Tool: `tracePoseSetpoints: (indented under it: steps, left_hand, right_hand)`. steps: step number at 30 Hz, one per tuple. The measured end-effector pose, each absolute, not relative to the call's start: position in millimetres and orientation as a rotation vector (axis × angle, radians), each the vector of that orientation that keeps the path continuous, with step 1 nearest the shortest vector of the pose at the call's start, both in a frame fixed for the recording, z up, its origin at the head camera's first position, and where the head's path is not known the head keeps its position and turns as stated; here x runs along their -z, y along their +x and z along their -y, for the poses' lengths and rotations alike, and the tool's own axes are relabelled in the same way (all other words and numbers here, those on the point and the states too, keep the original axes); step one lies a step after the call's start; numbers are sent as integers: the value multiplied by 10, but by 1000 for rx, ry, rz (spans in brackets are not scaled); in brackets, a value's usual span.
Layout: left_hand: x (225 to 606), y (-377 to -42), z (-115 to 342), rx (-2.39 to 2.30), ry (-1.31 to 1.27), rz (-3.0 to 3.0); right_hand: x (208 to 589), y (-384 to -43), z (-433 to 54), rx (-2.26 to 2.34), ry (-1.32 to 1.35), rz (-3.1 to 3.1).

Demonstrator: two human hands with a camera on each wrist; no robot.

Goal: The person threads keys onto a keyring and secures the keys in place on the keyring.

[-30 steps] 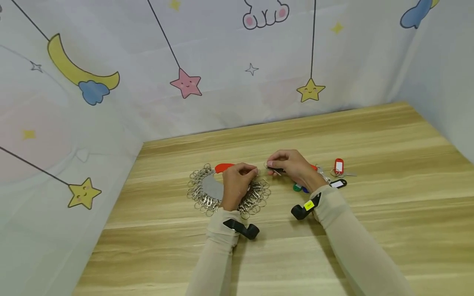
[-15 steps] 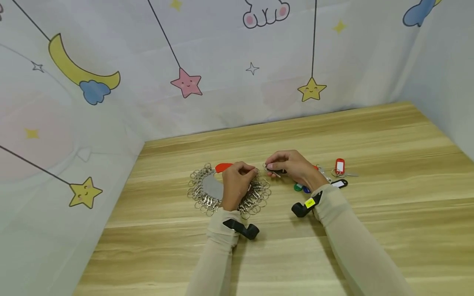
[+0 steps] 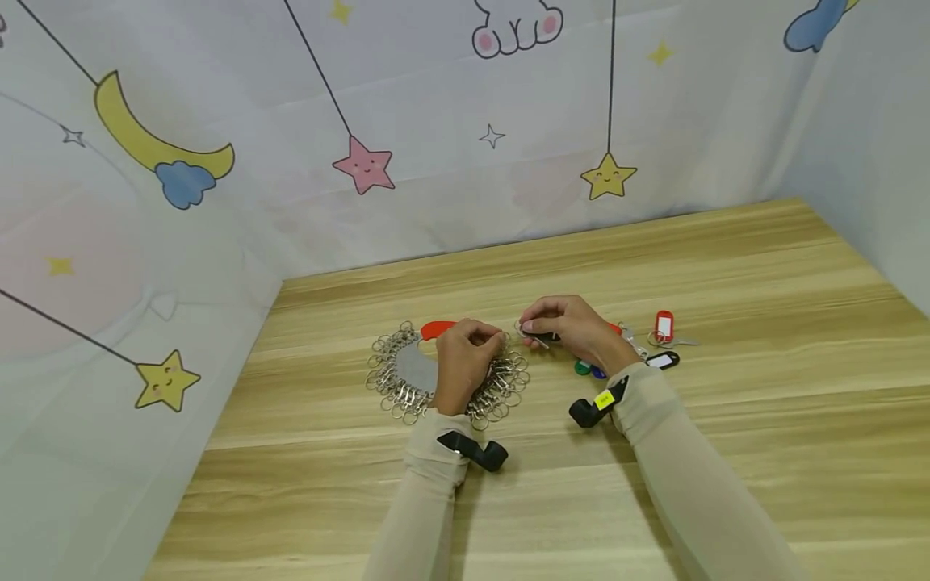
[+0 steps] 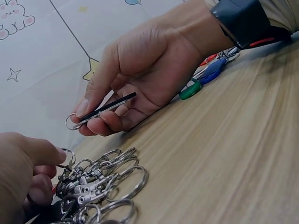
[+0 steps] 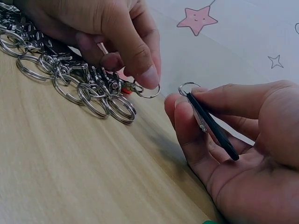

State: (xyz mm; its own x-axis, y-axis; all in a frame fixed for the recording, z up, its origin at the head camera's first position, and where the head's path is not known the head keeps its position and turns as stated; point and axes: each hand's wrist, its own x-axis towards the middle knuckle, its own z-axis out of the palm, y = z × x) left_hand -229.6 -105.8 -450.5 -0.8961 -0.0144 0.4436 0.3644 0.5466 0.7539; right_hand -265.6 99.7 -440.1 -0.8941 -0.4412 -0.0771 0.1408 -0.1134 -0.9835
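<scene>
My left hand (image 3: 465, 363) pinches a metal split ring (image 5: 152, 95) between thumb and index finger. That ring hangs on a clip at the edge of a flat grey key holder (image 3: 416, 369), which has a red part (image 3: 438, 329) at its far side and many clips with rings (image 4: 131, 179) around its rim. To the right, my right hand (image 3: 577, 329) pinches a black key tag (image 5: 212, 125) near its small ring (image 5: 188, 86). A key (image 5: 202, 126) lies along the tag, partly hidden by the fingers. The two rings face each other with a small gap between them.
Right of my right hand lie a red key tag (image 3: 664, 325) with a key and a black key tag (image 3: 663, 360). Green (image 3: 583, 367) and blue (image 3: 598, 372) tags sit partly under the right wrist. A printed cloth (image 3: 450, 218) borders the wooden table (image 3: 552, 500).
My right hand's fingertips have shifted slightly on the black key tag, and its ring sits a little nearer the left hand. The left hand has stayed in place, pinching its ring.
</scene>
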Motion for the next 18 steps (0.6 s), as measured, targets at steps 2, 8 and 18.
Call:
tracePoseSetpoints:
  steps: [2, 8, 18]
  left_hand:
    - [4500, -2297, 1053, 1303, -261, 2396]
    - [4503, -2306, 1048, 1332, -216, 2397]
    - [4518, -2307, 1059, 1262, -303, 2369]
  right_hand:
    - [4392, -2652, -998, 2062, -320, -1779]
    - [4367, -2632, -990, 2030, -354, -1852]
    - [4355, -2619, -944, 1962, -372, -1973]
